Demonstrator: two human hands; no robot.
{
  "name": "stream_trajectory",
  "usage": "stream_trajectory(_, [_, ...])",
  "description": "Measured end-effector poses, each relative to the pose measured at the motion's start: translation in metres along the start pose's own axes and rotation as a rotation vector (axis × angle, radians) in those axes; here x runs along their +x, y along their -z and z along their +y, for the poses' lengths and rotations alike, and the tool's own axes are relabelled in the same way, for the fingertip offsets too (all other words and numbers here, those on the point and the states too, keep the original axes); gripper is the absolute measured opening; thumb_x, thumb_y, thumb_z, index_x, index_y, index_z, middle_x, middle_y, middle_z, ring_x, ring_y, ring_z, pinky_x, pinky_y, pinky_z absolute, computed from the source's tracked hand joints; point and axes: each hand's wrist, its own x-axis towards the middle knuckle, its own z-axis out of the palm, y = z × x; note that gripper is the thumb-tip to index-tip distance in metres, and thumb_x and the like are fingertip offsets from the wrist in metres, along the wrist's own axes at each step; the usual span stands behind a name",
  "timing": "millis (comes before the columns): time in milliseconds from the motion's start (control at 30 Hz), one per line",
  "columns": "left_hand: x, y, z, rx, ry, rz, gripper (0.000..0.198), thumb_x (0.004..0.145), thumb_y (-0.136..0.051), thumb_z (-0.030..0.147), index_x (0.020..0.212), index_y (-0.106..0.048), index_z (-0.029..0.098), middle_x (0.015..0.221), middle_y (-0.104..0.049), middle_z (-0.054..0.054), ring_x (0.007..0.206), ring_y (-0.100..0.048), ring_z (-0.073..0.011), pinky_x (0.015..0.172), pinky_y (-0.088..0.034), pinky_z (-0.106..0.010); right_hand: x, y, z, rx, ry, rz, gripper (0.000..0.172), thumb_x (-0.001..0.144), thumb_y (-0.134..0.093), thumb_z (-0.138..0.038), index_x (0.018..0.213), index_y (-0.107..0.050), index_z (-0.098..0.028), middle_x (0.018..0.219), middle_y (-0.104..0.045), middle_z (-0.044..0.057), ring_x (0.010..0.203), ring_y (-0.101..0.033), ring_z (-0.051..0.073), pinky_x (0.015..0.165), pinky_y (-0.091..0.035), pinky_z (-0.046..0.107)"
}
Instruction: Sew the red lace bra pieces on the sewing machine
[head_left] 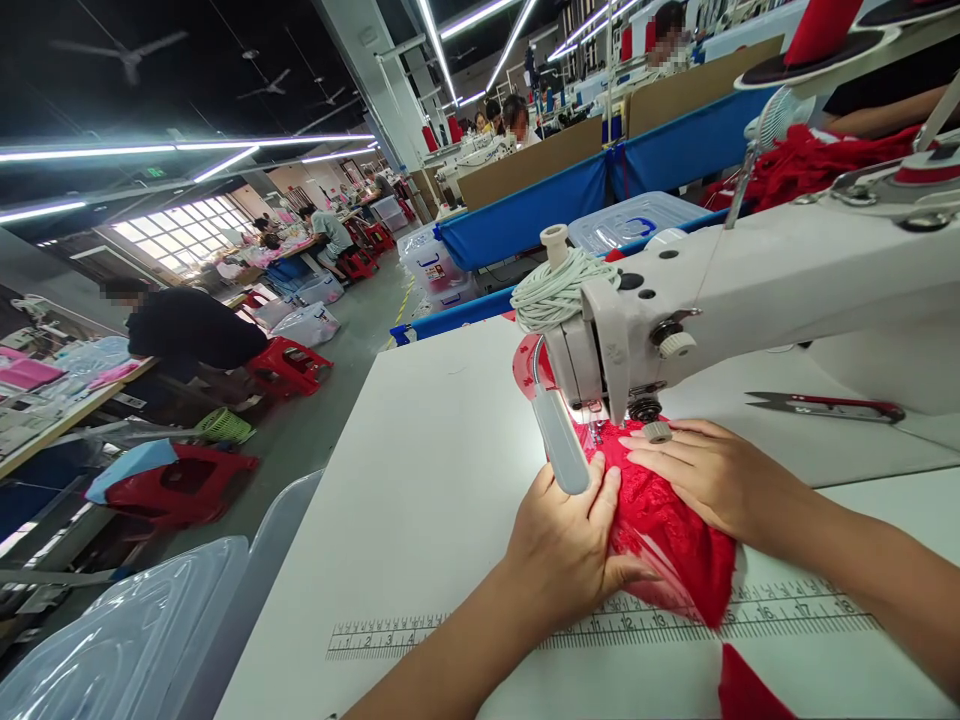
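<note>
A piece of red lace fabric [667, 530] lies on the white sewing table [420, 490] under the needle of a white sewing machine [750, 300]. My left hand [562, 545] presses on the fabric's left side, fingers close together and pointing toward the needle. My right hand [705, 470] lies flat on the fabric's right side, fingers stretched toward the presser foot [598, 425]. A grey lamp tube [559, 440] hangs just in front of the needle.
A printed ruler scale [600, 625] runs along the table's near edge. Thread snips [825, 405] lie at the right under the machine arm. A coil of white cord [559, 290] sits on the machine head. Clear plastic lids [127, 640] are lower left. Other people work at tables beyond.
</note>
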Motion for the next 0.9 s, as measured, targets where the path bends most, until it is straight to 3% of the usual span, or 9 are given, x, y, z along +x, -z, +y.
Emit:
stream_trajectory(367, [0.006, -0.001, 0.0, -0.041, 0.035, 0.083, 0.091, 0.095, 0.0, 0.064, 0.123, -0.063, 0.005, 0.121, -0.066, -0.018, 0.104, -0.06, -0.0282, 0.088, -0.046, -0.04, 0.003, 0.001, 0.001, -0.002, -0.002, -0.02, 0.04, 0.093, -0.031, -0.009, 0.114, -0.064, -0.015, 0.112, -0.072, 0.009, 0.107, -0.065, 0.021, 0.094, -0.048, 0.041])
stream_trajectory(567, [0.004, -0.007, -0.003, -0.015, 0.033, 0.015, 0.088, 0.094, -0.006, 0.068, 0.13, -0.058, 0.007, 0.123, -0.063, -0.02, 0.104, -0.06, -0.0299, 0.086, -0.046, -0.042, 0.002, -0.004, 0.007, 0.035, -0.003, -0.015, 0.04, 0.092, -0.033, -0.009, 0.118, -0.062, -0.015, 0.117, -0.07, 0.011, 0.109, -0.064, 0.022, 0.096, -0.05, 0.042])
stream_trajectory(700, [0.002, -0.001, -0.003, -0.037, 0.025, -0.002, 0.087, 0.094, -0.006, 0.068, 0.129, -0.057, 0.006, 0.119, -0.064, -0.02, 0.099, -0.06, -0.0289, 0.087, -0.044, -0.042, 0.006, 0.011, 0.002, -0.012, 0.028, 0.03, 0.038, 0.09, -0.034, -0.003, 0.114, -0.062, -0.014, 0.114, -0.07, 0.012, 0.108, -0.064, 0.023, 0.093, -0.052, 0.041])
stream_trajectory(767, [-0.002, 0.01, -0.001, -0.05, 0.006, -0.058, 0.085, 0.094, -0.015, 0.071, 0.131, -0.054, 0.005, 0.121, -0.063, -0.02, 0.1, -0.06, -0.0285, 0.089, -0.044, -0.042, 0.005, 0.026, -0.005, 0.008, 0.03, -0.02, 0.038, 0.087, -0.035, -0.002, 0.11, -0.062, -0.015, 0.114, -0.07, 0.011, 0.104, -0.065, 0.024, 0.086, -0.055, 0.04])
stream_trajectory(900, [-0.011, 0.03, 0.002, -0.062, -0.074, -0.188, 0.071, 0.088, -0.053, 0.064, 0.13, -0.051, 0.006, 0.124, -0.06, -0.019, 0.108, -0.058, -0.0295, 0.091, -0.045, -0.042, -0.01, 0.055, -0.022, 0.116, 0.009, -0.285, 0.041, 0.083, -0.042, -0.009, 0.117, -0.058, -0.025, 0.123, -0.066, 0.005, 0.095, -0.068, 0.021, 0.063, -0.054, 0.032])
